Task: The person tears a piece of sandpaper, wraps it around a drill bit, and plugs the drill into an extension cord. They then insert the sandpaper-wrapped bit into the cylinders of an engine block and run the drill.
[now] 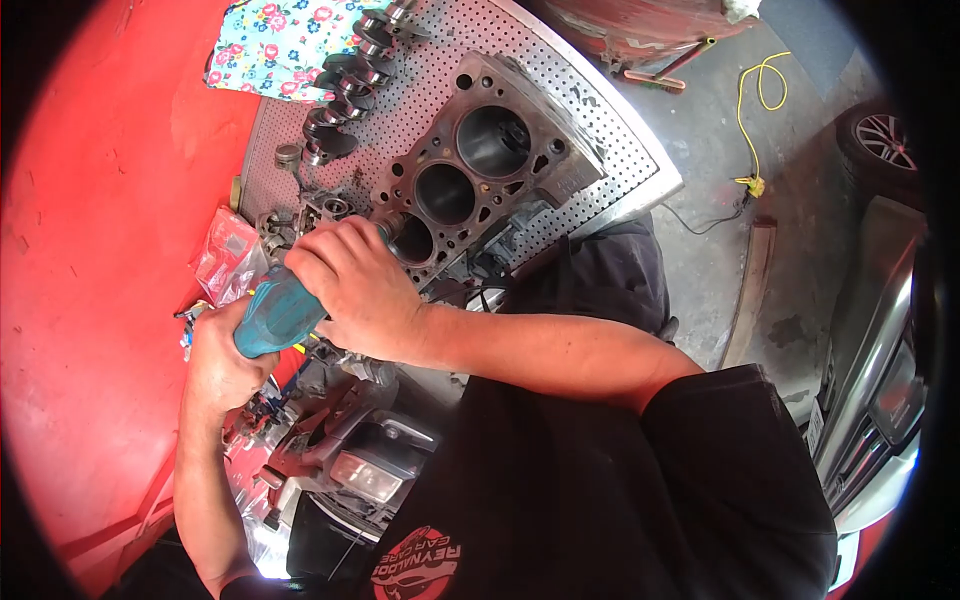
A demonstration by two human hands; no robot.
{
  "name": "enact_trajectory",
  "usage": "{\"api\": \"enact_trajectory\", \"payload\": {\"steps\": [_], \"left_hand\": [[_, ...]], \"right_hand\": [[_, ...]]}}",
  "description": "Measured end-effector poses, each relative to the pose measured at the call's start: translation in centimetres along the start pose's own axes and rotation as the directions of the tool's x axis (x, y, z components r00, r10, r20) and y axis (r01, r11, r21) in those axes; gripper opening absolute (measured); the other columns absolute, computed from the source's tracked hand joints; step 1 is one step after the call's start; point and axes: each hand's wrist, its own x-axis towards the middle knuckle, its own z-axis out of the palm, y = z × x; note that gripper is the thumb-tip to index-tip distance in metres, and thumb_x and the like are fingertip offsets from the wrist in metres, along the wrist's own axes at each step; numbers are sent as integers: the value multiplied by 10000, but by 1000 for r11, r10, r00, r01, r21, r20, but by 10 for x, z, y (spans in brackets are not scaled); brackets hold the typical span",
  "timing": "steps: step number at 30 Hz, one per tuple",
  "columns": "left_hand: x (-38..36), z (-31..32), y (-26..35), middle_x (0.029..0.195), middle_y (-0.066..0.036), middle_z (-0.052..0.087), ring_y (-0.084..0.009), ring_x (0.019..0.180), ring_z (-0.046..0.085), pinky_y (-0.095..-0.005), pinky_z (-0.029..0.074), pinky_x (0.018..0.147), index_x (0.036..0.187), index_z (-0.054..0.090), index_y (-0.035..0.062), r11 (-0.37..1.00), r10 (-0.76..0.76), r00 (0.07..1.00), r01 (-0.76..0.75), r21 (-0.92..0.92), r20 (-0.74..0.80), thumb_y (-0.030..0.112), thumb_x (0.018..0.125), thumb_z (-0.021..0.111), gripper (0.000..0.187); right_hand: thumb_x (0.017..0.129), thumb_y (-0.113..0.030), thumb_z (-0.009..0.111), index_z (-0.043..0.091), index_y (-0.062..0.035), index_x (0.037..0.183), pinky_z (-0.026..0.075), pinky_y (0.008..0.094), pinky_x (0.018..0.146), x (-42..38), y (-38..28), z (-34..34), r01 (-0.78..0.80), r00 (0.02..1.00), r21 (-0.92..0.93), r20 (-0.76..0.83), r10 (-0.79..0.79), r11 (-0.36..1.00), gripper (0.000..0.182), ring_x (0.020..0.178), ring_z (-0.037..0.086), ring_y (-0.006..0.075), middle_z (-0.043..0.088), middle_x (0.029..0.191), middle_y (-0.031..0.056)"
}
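Left of ctr in the frame, a teal power tool (283, 308) sat in both hands, angled w/ its front end up & right twd the engine block (472, 172). L hand (222, 362) was closed round the tool's rear end, lower left. R hand (362, 285) was wrapped over the front end, fingers bent across the top, its forearm running in from the black shirt (560, 490) at lower right. The tool's tip was partly hidden by R hand; it showed at the edge of the lowest of 3 visible bores, but couldn't tell if it touched the metal.

Block lay just above ctr on a perforated metal bench (615, 130), bores facing up. Upper left of block, well apart from the hands, a crankshaft (350, 90) lay partly over a floral cloth (260, 50). Btwn crankshaft & tool stood a small round metal part (287, 155). Clear plastic bag (228, 255) was just above L hand, near the tool, w/ a red surface (100, 200) filling the left side. Below the hands, bottom ctr-left, was a vehicle headlight (368, 475). Upper right: yellow cable (742, 130) on the floor, & a wheel (885, 140) at the far right edge.
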Motion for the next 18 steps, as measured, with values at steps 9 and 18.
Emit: {"api": "enact_trajectory", "payload": {"steps": [9,18], "left_hand": [[-35,13,-6,701,-123,661,-149,630,593,-333,517,652,929,672,-34,983,-165,986,166,-72,26,-13,665,660,265],[-52,22,-2,717,-98,667,-136,656,593,-318,519,674,939,677,-25,967,-203,977,209,-145,59,5,685,667,256]], "right_hand": [[579,-103,839,568,-39,1209,384,486,1048,-10,-17,-1,-26,993,93,114,15,995,689,1134,533,329,566,1159,113],[579,-106,827,576,-40,1180,388,480,1036,-18,-29,-7,23,992,44,125,-28,999,655,1122,536,327,571,1136,106]]}}
